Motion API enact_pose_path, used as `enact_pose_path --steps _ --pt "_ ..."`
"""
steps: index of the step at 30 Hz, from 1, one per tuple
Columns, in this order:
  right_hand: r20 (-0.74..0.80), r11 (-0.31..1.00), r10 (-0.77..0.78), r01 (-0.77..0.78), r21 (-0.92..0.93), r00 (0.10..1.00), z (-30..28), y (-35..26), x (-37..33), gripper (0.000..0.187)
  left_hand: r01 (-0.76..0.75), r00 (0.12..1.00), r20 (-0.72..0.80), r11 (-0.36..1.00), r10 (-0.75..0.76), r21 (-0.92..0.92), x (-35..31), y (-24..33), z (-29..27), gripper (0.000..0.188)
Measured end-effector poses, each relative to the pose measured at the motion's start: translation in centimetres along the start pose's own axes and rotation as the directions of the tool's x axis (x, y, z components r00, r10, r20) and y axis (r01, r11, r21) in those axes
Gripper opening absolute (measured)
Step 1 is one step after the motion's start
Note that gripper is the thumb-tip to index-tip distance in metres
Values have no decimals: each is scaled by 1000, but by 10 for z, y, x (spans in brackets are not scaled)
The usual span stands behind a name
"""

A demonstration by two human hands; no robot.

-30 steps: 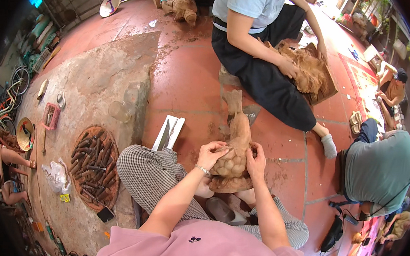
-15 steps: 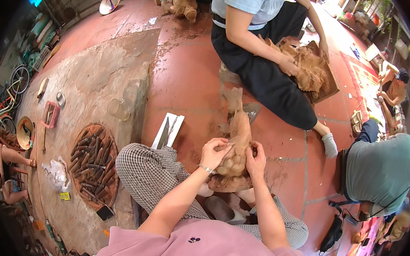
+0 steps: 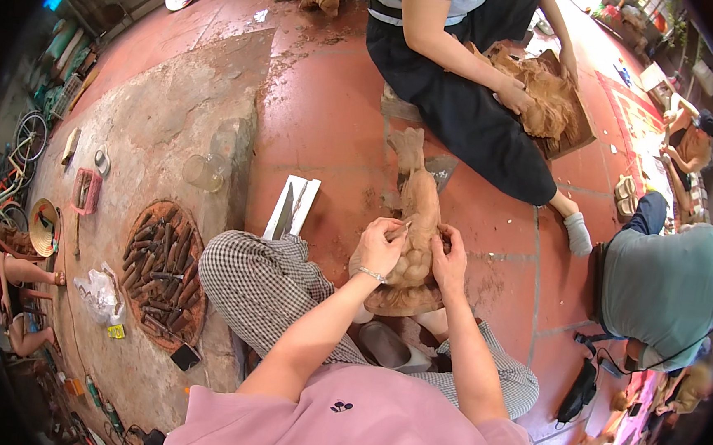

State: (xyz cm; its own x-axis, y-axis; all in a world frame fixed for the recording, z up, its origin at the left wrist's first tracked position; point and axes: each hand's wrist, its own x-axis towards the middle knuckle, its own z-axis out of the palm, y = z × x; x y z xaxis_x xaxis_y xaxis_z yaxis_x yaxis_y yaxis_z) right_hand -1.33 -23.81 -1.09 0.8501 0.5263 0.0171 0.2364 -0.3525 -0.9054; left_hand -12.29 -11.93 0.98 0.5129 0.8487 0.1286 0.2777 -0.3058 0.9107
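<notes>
A brown wood carving stands between my knees, with a tail-like far end, a rounded body and a cluster of round bumps above a broad base. My left hand is closed in a pinch at the carving's left side. A small pale edge shows at its fingertips, too small to name. My right hand grips the carving's right side, fingers bent and the thumb against the wood. A bracelet circles my left wrist.
On the concrete slab to the left lies a round tray of several carving tools, beside a phone and a plastic bag. A white box rests by my left knee. A person works another carving ahead.
My left hand has moved slightly up and right along the carving, its wrist turning. My right hand keeps its place on the wood. The view has shifted a little.
</notes>
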Motion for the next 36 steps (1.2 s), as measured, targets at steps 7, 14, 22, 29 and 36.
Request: enact_pose_path --steps 7,14,22,29,36 --pt "3 999 9 -9 -45 1000 2 7 1 33 50 998 50 997 -47 -62 12 -17 10 14" --pt "-6 1000 -9 9 3 1000 2 8 1 32 306 937 305 826 -173 -473 -3 -26 -12 7" --pt "0 1000 15 -15 -13 1000 2 1 2 32 291 920 378 825 -102 -484 20 -39 5 13" --pt "-6 1000 -1 2 22 1000 2 8 2 31 476 834 526 699 -166 -534 11 -39 -25 10" --pt "1 999 34 -34 10 999 2 5 3 32 301 931 313 880 -187 -368 27 -46 4 19"
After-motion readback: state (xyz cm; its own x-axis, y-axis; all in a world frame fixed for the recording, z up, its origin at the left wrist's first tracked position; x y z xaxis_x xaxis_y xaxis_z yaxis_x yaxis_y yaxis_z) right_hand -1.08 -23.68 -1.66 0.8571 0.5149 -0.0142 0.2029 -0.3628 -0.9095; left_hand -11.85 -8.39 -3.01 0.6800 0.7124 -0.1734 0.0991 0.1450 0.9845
